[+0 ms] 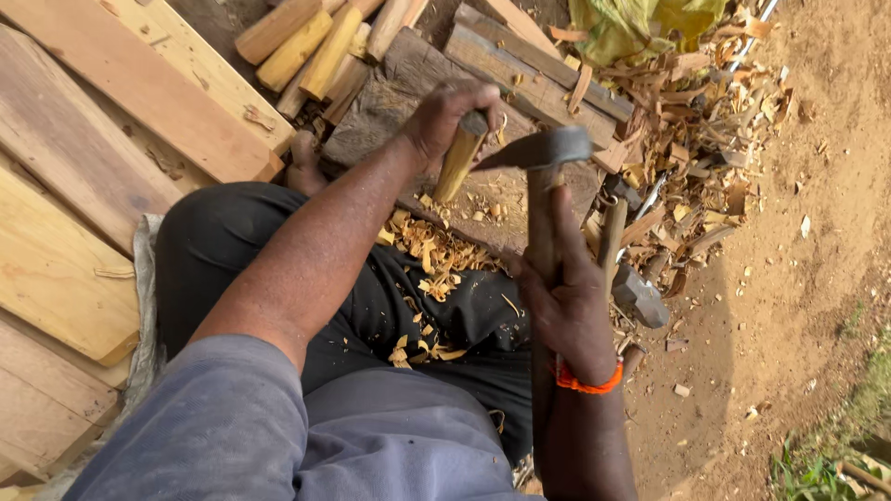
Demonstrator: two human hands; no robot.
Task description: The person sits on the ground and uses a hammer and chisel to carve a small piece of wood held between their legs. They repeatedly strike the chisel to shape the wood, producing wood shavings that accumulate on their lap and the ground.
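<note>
My left hand [445,116] grips the top of a short yellowish wooden stick [458,165], which stands upright on a dark wooden chopping block [390,102]. My right hand [561,288] holds the wooden handle of an adze-like tool; its dark metal blade [543,147] sits right beside the stick, close to my left fingers. Yellow wood shavings [432,250] lie on the block's near edge and across my dark trousers. An orange band circles my right wrist.
Wide planks [83,158] lie to the left. Several cut wooden sticks [311,46] are stacked behind the block. A hammer [636,292] rests on the ground at right among heaps of wood chips [705,121]. A yellow-green cloth [640,23] lies at the top. Bare dirt spreads right.
</note>
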